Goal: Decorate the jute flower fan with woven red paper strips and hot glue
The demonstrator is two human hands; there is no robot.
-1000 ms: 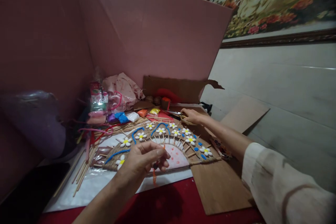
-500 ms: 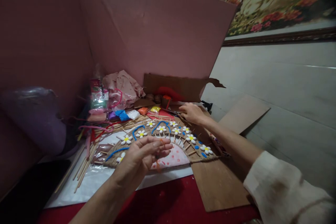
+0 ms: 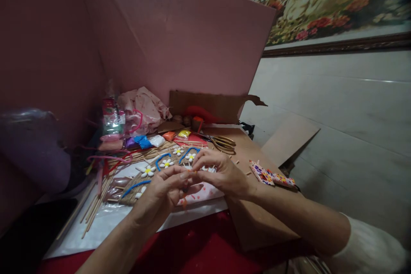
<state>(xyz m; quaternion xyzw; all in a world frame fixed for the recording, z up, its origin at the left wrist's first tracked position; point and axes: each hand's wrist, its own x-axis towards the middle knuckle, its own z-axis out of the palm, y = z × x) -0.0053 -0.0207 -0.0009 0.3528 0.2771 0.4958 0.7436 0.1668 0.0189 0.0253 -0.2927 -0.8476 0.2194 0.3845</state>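
Observation:
My left hand (image 3: 170, 184) pinches a small bit of something orange, and an orange strand hangs below its fingers. My right hand (image 3: 221, 171) meets it fingertip to fingertip at the same spot; its fingers are pressed together, and what they hold is too small to make out. Beneath both hands lies an arched twine-wrapped piece (image 3: 131, 197) with white clay flowers (image 3: 148, 171), blue curved strips (image 3: 136, 185) and short sticks along its edges. Pink spotted fabric (image 3: 205, 193) shows inside the arch. Gold-handled scissors (image 3: 224, 143) lie behind my right hand.
Coloured clay packets (image 3: 143, 141) and crumpled pink cloth (image 3: 144, 109) sit at the back left. Thin wooden sticks (image 3: 93, 207) lie on the left. A flower-decorated piece (image 3: 271, 176) rests on cardboard (image 3: 257, 222) at right. A pink panel (image 3: 180, 38) stands behind.
My right hand has come back from the scissors to my left hand, and their fingertips now meet. The scissors and decorated piece at right are uncovered. The view has shifted slightly.

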